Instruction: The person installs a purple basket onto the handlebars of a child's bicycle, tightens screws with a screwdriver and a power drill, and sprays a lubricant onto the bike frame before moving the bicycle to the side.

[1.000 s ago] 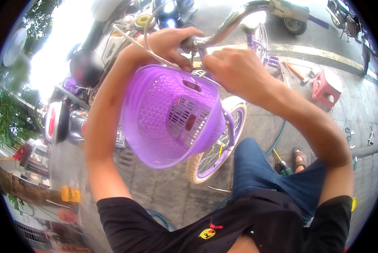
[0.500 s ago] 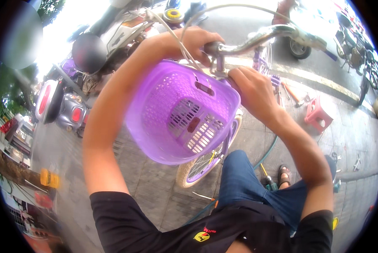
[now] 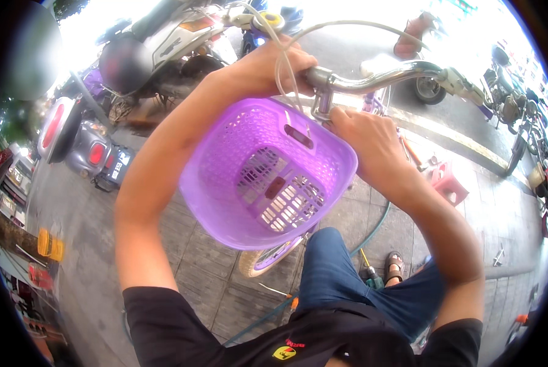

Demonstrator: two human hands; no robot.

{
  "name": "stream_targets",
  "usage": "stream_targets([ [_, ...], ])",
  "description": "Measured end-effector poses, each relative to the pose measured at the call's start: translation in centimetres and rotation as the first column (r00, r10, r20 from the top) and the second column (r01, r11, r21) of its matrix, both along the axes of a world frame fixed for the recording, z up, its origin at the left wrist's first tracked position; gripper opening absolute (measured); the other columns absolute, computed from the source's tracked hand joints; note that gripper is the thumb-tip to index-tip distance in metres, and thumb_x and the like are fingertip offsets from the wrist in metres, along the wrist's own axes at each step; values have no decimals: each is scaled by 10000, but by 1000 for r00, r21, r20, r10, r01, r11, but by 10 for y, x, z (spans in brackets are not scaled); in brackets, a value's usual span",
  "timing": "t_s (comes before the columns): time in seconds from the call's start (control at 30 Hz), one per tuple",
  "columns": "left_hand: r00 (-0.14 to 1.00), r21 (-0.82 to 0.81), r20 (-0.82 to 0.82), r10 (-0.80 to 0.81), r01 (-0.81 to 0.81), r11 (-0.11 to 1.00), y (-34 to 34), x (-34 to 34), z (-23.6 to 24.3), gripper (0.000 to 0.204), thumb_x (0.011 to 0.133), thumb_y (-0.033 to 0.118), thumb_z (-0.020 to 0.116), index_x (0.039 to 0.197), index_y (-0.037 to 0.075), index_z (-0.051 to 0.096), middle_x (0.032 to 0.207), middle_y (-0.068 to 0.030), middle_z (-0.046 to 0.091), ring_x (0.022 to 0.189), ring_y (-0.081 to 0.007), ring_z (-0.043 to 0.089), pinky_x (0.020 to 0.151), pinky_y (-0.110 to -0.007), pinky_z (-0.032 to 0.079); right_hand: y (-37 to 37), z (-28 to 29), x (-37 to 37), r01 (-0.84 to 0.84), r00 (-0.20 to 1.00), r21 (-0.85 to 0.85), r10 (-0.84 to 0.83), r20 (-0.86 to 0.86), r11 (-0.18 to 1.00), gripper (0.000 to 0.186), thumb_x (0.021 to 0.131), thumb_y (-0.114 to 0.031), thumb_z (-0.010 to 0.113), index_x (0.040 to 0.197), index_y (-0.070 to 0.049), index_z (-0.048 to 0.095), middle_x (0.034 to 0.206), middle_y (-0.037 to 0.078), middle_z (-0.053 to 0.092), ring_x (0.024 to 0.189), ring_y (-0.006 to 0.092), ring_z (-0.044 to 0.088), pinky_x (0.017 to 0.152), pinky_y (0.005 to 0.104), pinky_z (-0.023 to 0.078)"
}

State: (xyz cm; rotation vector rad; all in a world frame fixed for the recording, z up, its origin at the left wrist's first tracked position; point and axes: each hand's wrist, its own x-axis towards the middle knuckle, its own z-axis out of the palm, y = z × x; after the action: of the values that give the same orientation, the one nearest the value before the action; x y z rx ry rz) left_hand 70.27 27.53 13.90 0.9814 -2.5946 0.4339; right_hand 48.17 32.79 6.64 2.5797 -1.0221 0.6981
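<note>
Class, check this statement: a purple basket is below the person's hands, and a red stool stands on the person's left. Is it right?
Not quite: the head view shows the red stool on the person's right. The purple basket is below the hands.

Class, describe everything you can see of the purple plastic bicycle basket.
The glossy purple, plastic-looking basket is a deep, rounded tub with a smooth rim, small holes in its wall and longer slots in its base. Brownish oblong patches mark wall and base. It looks empty. Its mouth tilts toward the camera, beside the curved chrome handlebar and above the whitish-tyred front wheel. The bare right hand is beside its rim; contact is unclear.
</note>
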Motion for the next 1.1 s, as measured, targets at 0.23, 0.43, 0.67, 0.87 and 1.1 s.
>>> stream_targets([
  [0.23, 1000, -17, 4, -12, 12, 1000, 14, 6, 3, 300, 671, 189, 802, 904, 58, 666, 801, -76, 632, 838, -249, 572, 807, -368, 420, -33, -74, 13, -136, 934, -91, 158, 322, 987, 146, 844, -171, 610, 787, -63, 528, 661, 91, 591, 608, 248, 630, 520, 371, 486],
  [0.43, 996, -53, -34, -81, 79, 995, 4, -5, -7, 240, 694, 137, 787, 894, 68, 673, 793, -55, 613, 797, -221, 544, 777, -323, 397, -40, -207, -27, -194, 850, 99, 117, 513, 976, 150, 850, -181, 648, 840, -56, 565, 696, 118, 594, 631, 292, 618, 526, 404, 466],
  [0.67, 995, -64, 4, 104, -104, 993, 1, -10, 2, 318, 698, 147, 790, 977, 54, 669, 892, -89, 634, 956, -274, 580, 848, -373, 438, -24, -37, -8, -340, 800, 220, 159, 578, 914, 192, 938, -220, 540, 964, -32, 572, 615, 139, 595, 546, 314, 604, 522, 395, 465],
  [0.87, 1000, -83, 25, 5, -3, 997, -5, -19, 1, 410, 634, 220, 832, 958, 26, 672, 841, -127, 644, 915, -309, 581, 847, -422, 426, -32, -22, -9, -235, 880, 187, 126, 458, 954, 281, 936, -294, 501, 920, -47, 633, 663, 154, 626, 632, 354, 633, 618, 457, 493],
  [1.1, 993, -24, 113, 30, -27, 999, 1, -14, 6, 497, 598, 168, 782, 1064, 60, 648, 889, -118, 609, 923, -303, 564, 842, -390, 434, -19, -10, -4, -168, 924, 220, 76, 374, 961, 272, 941, -294, 503, 924, -57, 636, 711, 169, 646, 682, 353, 647, 627, 463, 496],
])
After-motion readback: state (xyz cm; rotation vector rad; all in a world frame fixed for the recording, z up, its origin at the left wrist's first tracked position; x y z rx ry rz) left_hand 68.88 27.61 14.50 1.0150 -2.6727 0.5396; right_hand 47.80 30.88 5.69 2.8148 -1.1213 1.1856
